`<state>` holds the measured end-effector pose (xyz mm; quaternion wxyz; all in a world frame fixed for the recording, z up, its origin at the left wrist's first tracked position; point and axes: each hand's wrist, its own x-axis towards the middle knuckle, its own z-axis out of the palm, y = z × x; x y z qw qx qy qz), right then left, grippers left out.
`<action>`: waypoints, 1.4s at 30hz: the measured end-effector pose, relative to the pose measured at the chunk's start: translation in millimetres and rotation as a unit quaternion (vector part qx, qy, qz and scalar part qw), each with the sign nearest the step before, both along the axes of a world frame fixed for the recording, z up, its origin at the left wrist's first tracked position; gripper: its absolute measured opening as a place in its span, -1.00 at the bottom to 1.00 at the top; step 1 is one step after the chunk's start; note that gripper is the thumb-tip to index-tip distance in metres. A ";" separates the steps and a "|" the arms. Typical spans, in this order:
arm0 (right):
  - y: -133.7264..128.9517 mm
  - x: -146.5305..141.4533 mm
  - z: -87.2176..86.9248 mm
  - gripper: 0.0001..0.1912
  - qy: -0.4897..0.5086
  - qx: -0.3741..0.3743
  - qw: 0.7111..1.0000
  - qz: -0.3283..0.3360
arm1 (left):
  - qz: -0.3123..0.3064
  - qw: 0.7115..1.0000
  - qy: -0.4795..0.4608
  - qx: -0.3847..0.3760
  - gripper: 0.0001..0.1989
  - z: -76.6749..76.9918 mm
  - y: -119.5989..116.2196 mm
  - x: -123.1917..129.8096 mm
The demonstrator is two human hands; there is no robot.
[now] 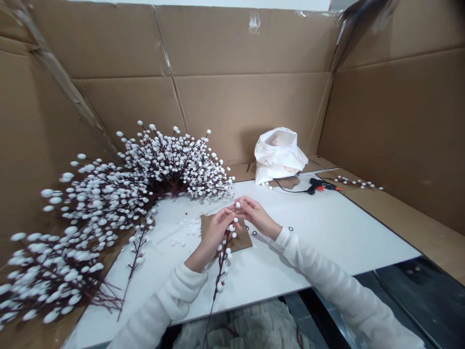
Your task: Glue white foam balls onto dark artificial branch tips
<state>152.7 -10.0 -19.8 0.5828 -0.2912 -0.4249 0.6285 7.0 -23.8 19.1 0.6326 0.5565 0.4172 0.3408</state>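
Note:
Over the middle of the white table [269,271], my left hand [217,231] is closed round the upper part of a dark berry stem [220,271] with white berries, whose lower end hangs past the table's front edge. My right hand [254,214] pinches at the stem's tip, its fingertips close to a white berry [238,205] and nearly meeting those of my left hand. Beneath both hands lies a brown cardboard piece [244,241]. Loose white berries [194,227] are scattered to its left.
Large bunches of white-berried stems [170,165] fill the left and back left, with a single stem [137,252] nearer. Behind stand a white bag [278,155] and a black glue gun [323,184] with a cable. Small black rings [255,233] lie right of the cardboard. Tall cardboard walls surround the table.

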 end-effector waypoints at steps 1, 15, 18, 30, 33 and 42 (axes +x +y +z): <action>-0.1 0.0 -0.1 -0.53 -0.001 0.000 1.000 0.000 | -0.001 1.000 0.002 0.001 -0.73 -0.1 0.3 -0.3; -1.5 -0.1 0.2 -0.55 -0.024 -0.003 1.000 -0.016 | -0.005 1.000 0.003 0.013 -0.69 0.8 0.4 -1.3; -1.7 -0.3 -0.3 -0.55 -0.028 -0.005 0.999 -0.022 | -0.006 1.000 -0.001 0.017 -0.67 -1.0 1.1 -1.6; -1.7 1.7 -2.9 -0.60 -0.033 0.002 0.999 -0.015 | -0.008 1.000 0.006 0.030 -0.71 -1.5 0.1 -1.7; -1.8 2.1 -2.9 -0.62 -0.059 0.006 0.998 -0.010 | -0.017 0.999 0.014 0.049 -0.74 -0.3 -1.4 -0.4; -7.5 -2.7 8.6 -0.60 -0.001 -0.014 1.000 0.004 | 0.001 0.998 -0.001 0.065 -0.71 0.3 -0.9 0.1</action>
